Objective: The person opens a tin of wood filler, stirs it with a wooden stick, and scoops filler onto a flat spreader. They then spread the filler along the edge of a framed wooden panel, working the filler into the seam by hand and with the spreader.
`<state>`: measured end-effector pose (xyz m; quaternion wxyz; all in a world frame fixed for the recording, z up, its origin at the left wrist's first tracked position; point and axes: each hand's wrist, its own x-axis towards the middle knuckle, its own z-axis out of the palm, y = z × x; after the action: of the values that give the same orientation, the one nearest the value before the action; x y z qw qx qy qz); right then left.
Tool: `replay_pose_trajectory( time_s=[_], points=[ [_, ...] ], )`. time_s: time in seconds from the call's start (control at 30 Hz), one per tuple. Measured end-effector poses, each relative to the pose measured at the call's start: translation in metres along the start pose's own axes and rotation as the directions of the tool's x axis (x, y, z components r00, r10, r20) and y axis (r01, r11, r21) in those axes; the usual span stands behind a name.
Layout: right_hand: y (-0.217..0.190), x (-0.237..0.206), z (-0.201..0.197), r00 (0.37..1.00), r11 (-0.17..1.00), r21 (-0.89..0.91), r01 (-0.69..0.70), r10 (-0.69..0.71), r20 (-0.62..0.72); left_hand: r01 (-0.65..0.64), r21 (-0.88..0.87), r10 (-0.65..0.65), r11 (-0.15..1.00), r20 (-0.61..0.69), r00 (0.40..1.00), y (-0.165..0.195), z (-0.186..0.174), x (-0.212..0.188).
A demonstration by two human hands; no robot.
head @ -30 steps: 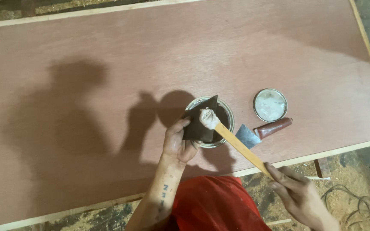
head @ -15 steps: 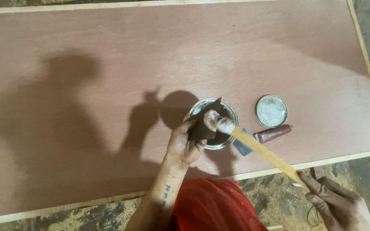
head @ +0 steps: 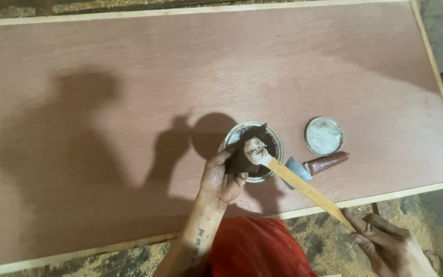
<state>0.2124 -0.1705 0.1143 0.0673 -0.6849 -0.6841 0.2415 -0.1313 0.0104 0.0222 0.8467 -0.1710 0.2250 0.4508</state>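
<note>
1. Left hand (head: 221,177) is pinched closed on a dark flexible scraper piece (head: 244,151), held over the open tin (head: 255,151) on the reddish plywood sheet (head: 129,102).
2. Right hand (head: 385,246) has its fingers closed round the far end of a wooden stick (head: 308,190); its tip carries pale putty (head: 256,149) onto the scraper.
3. I judge the putty soft and sticky and the stick light and stiff: best gripped at its clean end.
4. Tin lid (head: 324,136) and a red-handled putty knife (head: 316,165) lie just right of the tin.
</note>
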Motion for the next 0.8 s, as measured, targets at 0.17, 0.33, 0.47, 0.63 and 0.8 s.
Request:
replay_pose_trajectory(
  time_s=[0.17,0.33,0.47,0.63,0.8],
  points=[
    [-0.024,-0.006,-0.024,0.975,0.991,-0.009,-0.132,0.128,-0.179,0.035,-0.045,-0.033,0.998,0.045,0.998,0.001,-0.007,0.009],
    [-0.040,0.009,-0.025,0.894,0.994,-0.087,0.060,-0.092,-0.438,0.064,-0.024,-0.062,0.998,0.073,0.995,-0.005,-0.004,0.009],
    [-0.044,0.028,0.000,0.862,0.972,-0.230,0.048,-0.157,-0.482,0.093,-0.071,-0.085,0.993,0.110,0.990,-0.009,0.004,0.004],
    [-0.054,0.035,0.023,0.780,0.902,-0.378,0.210,-0.388,-0.491,0.065,-0.099,-0.045,0.993,0.195,0.980,-0.007,0.012,0.001],
    [-0.060,0.023,0.028,0.828,0.932,-0.296,0.208,-0.329,-0.454,0.010,-0.155,0.016,0.988,0.166,0.986,-0.005,0.015,0.002]
  ],
)
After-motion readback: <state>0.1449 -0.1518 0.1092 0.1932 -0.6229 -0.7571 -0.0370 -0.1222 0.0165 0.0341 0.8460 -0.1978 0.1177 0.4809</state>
